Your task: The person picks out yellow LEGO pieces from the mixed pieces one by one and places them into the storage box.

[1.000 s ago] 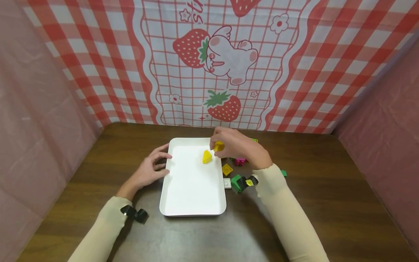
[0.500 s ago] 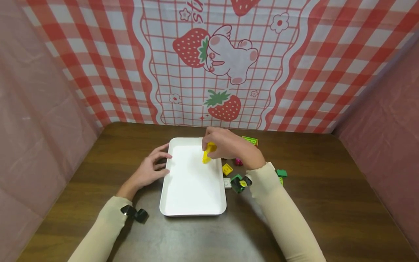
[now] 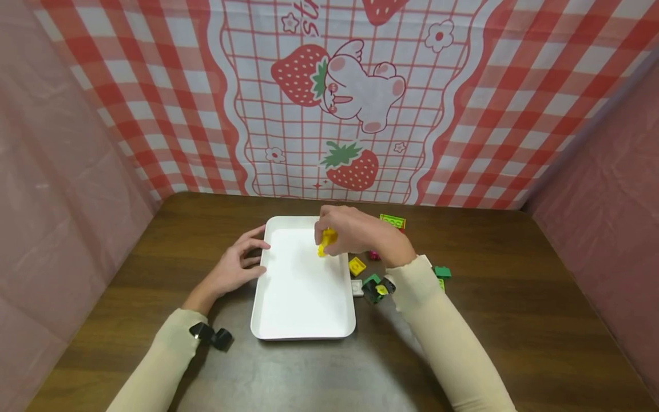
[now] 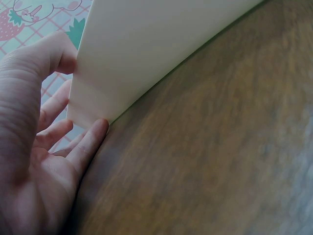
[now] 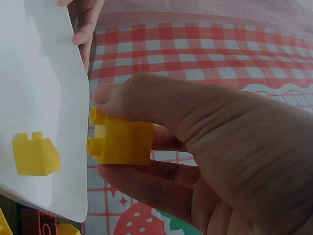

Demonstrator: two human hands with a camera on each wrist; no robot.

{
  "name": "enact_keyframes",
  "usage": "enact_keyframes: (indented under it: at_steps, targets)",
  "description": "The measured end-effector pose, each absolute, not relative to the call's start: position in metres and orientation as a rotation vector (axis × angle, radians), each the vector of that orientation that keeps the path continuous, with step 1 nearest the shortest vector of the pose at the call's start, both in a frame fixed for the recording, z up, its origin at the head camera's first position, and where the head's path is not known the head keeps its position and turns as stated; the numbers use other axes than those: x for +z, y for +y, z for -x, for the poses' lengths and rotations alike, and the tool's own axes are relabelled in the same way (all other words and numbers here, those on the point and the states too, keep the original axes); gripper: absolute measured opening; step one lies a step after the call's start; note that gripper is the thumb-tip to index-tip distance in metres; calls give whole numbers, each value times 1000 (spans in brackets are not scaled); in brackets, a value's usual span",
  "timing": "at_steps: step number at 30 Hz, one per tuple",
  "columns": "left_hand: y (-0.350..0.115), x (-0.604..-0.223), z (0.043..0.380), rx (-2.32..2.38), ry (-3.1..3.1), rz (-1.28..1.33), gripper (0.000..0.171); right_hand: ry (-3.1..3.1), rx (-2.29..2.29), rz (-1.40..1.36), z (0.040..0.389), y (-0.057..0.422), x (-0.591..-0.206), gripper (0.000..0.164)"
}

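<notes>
A white tray (image 3: 304, 286) lies on the table. My left hand (image 3: 237, 263) rests against its left side, with the thumb and a fingertip at the rim; in the left wrist view other fingertips touch the outer wall (image 4: 142, 49). My right hand (image 3: 347, 232) is over the tray's far right corner, pinching a yellow toy building brick (image 5: 124, 142) between thumb and fingers, studs showing. A second yellow brick (image 5: 34, 156), with a sloped side, lies inside the tray just below the held one. From the head, the right hand partly hides both bricks.
Right of the tray lie a yellow flat brick (image 3: 357, 266), a white brick (image 3: 357, 288), a green piece (image 3: 443, 272), a lime piece (image 3: 393, 221) and others partly under the right arm. A patterned cloth (image 3: 329, 103) hangs behind the table.
My right hand has moved left over the tray with the yellow brick, then slightly lower, close above the yellow brick lying there. The left hand and tray have stayed in place.
</notes>
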State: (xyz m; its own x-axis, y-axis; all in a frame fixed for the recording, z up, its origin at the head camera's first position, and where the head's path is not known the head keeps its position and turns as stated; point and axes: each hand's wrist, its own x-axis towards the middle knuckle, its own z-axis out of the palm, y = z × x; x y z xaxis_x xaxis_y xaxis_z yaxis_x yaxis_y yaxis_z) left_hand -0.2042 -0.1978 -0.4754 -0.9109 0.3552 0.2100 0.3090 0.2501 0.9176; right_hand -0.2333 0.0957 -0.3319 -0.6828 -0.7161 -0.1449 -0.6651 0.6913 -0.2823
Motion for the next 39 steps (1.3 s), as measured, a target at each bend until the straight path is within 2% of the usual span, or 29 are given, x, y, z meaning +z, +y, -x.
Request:
enact_keyframes:
  at_steps: [39]
  targets:
    - [-197,-476,202,1772,2480,-677,42,2484,-236,971,224,87,-379,14]
